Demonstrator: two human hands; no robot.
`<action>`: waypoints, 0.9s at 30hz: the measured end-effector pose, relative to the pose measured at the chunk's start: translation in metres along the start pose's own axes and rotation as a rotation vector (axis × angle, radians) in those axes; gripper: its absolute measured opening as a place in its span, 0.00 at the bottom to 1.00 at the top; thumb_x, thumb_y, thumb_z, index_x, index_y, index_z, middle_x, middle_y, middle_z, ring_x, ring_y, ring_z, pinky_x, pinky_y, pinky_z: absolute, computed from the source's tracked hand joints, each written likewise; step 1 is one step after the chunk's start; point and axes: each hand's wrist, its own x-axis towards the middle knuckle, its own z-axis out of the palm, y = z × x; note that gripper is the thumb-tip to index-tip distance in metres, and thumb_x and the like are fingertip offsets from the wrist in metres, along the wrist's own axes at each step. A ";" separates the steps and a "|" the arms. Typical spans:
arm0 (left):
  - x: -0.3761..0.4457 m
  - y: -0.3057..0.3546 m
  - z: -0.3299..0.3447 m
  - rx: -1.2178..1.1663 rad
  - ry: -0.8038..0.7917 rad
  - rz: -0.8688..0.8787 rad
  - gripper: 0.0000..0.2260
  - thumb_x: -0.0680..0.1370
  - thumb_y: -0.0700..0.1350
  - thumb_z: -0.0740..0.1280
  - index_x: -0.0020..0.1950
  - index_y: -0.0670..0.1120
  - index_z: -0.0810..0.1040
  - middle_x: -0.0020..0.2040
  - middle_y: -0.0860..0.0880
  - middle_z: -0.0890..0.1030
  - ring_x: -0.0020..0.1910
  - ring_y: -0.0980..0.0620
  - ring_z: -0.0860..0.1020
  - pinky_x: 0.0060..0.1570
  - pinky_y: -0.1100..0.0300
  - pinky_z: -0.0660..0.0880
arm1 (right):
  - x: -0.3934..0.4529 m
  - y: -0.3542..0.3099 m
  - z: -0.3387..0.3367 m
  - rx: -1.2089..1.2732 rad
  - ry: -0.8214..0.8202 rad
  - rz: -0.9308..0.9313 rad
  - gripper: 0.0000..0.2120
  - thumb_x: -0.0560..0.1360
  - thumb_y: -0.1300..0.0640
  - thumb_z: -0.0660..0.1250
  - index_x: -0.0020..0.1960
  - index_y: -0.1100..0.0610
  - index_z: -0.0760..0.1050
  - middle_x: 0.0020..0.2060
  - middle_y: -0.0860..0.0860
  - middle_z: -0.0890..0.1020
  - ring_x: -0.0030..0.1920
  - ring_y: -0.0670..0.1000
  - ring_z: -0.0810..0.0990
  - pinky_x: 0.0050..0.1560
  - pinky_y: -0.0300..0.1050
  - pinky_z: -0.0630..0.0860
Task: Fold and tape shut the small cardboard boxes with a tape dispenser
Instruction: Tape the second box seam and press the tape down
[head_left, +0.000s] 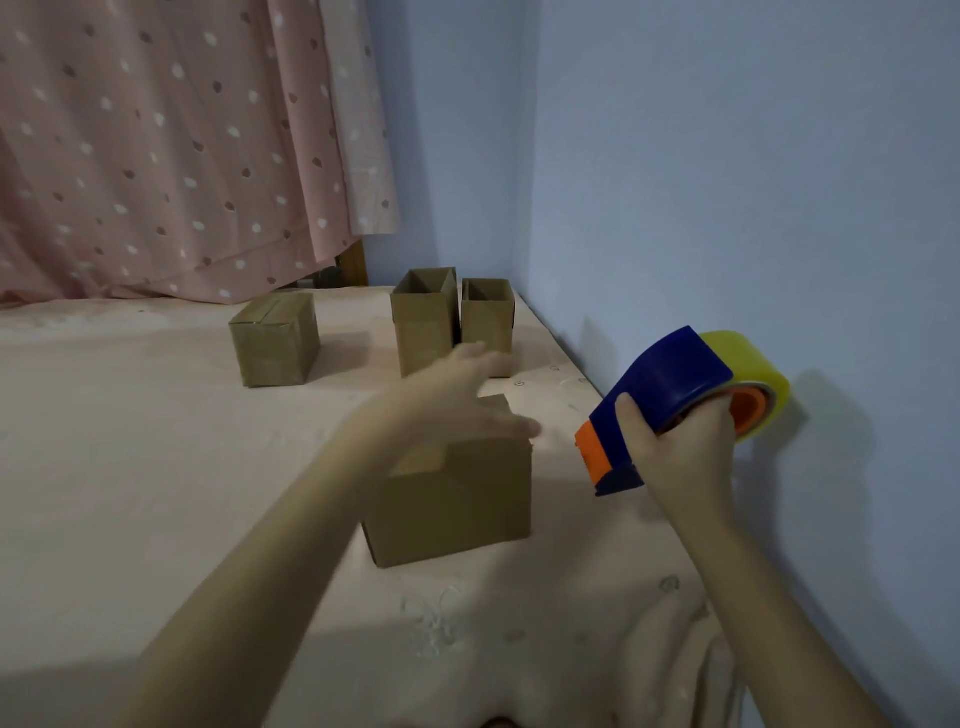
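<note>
Over by the blue wall, right hand (680, 441) curled round the tape dispenser (680, 395), fingers wrapped tight. Left hand (467, 400) blurred, fingers spread flat above the nearest box (452, 499) on the bed (156, 467). One flap looks half up, so could spring open and tape down crooked. Two open boxes (452, 317) and one taped box (275, 343) further back.
</note>
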 end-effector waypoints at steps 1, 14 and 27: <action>-0.005 -0.014 -0.012 0.010 -0.014 -0.005 0.38 0.70 0.64 0.70 0.75 0.59 0.58 0.77 0.54 0.57 0.73 0.50 0.62 0.69 0.51 0.62 | -0.001 0.000 0.000 0.005 0.000 0.000 0.21 0.66 0.53 0.73 0.52 0.56 0.66 0.40 0.49 0.76 0.39 0.46 0.77 0.34 0.38 0.72; -0.028 -0.081 -0.002 -0.052 0.076 -0.178 0.40 0.63 0.62 0.76 0.71 0.55 0.66 0.64 0.54 0.71 0.58 0.53 0.71 0.58 0.57 0.71 | -0.012 -0.014 0.016 0.046 -0.085 0.002 0.25 0.68 0.57 0.74 0.59 0.64 0.68 0.46 0.54 0.78 0.42 0.47 0.77 0.35 0.35 0.71; -0.006 -0.034 0.050 0.211 0.482 -0.649 0.33 0.76 0.67 0.54 0.68 0.41 0.65 0.62 0.41 0.69 0.59 0.42 0.70 0.48 0.53 0.66 | -0.025 -0.025 0.033 0.043 -0.201 0.040 0.20 0.71 0.61 0.72 0.56 0.56 0.65 0.44 0.47 0.74 0.40 0.44 0.75 0.37 0.32 0.69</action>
